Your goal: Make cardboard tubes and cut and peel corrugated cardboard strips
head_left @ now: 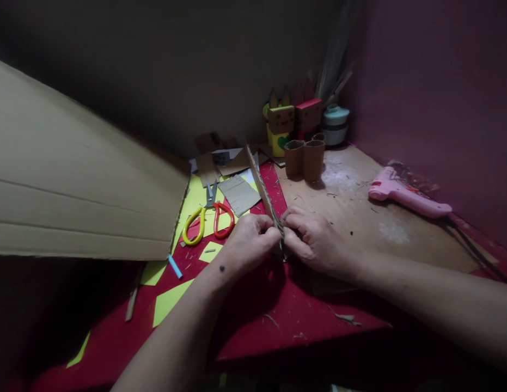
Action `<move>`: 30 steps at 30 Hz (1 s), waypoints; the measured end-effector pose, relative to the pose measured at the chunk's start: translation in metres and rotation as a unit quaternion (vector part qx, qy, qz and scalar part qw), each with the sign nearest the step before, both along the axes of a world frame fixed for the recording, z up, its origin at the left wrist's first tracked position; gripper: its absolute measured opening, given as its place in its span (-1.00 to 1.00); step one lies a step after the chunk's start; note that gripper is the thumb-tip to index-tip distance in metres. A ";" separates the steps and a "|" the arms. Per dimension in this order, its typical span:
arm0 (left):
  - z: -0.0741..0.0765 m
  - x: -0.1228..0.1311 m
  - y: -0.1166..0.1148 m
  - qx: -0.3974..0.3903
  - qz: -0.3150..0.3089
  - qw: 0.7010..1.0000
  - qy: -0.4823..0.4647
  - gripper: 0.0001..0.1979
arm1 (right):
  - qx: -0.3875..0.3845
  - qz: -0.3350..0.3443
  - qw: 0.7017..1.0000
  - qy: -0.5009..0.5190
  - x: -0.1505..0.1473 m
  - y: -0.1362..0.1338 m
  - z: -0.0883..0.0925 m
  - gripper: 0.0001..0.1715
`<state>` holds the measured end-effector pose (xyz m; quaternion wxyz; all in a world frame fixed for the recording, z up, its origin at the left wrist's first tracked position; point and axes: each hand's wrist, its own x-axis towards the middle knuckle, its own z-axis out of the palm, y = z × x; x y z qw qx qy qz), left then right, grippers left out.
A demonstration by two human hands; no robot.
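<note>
A long strip of cardboard (259,182) stands on its edge, running away from me over the red surface. Its near end looks frayed and torn. My left hand (253,239) pinches that end from the left, thumb pressed against the fingers. From the other side my right hand (314,237) grips the same end with curled fingers. Left of my left hand lie scissors (210,204) with one yellow and one red handle, blades slightly apart and pointing away. A flat grey cardboard piece (239,193) rests just beyond my left hand.
Cardboard tubes (312,160) stand behind my hands, near a yellow figure (280,130), a red figure (308,117) and a lidded pot (335,125). A pink glue gun (408,193) lies right. A large cardboard panel (81,185) rises left. Yellow paper (169,302) and scraps litter the red surface.
</note>
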<state>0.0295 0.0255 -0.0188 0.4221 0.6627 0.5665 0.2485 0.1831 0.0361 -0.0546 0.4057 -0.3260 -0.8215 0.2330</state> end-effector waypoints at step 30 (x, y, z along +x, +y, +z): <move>0.001 -0.006 -0.002 0.178 -0.103 0.963 0.172 -0.61 | -0.182 -0.033 0.981 0.061 0.005 0.014 -0.001 -0.81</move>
